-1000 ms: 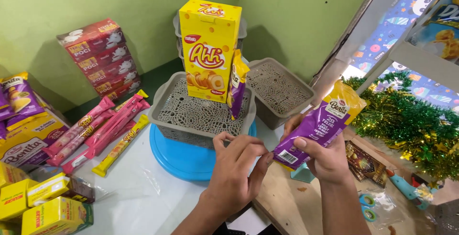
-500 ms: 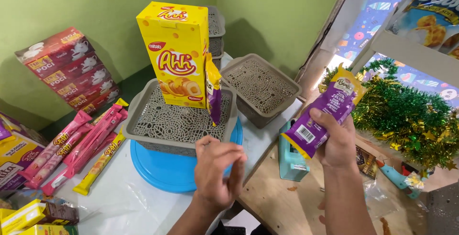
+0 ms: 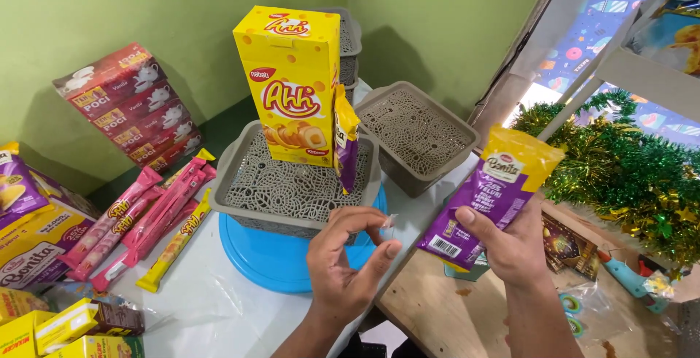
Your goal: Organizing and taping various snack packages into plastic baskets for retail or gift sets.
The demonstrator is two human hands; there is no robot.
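Right hand [image 3: 514, 245] has its grip wrapped around the lower end of a purple and yellow plastic snack pouch [image 3: 492, 194], tilted up over the bench [image 3: 219, 307] edge, near the green and gold tinsel garland [image 3: 627, 176]. Left hand [image 3: 346, 267] is pinching a tiny clear scrap of tape [image 3: 389, 221] between thumb and forefinger, just beside the pouch with open air between them. Ahead sits a grey perforated plastic basket [image 3: 292, 190] turned upside down on a round blue plastic lid [image 3: 281, 259]; a tall yellow cardboard snack box [image 3: 292, 84] stands on it with one matching pouch stuck to its side. A second grey basket [image 3: 415, 135] sits right behind. Several pink stick packs [image 3: 138, 216] lie to the left.
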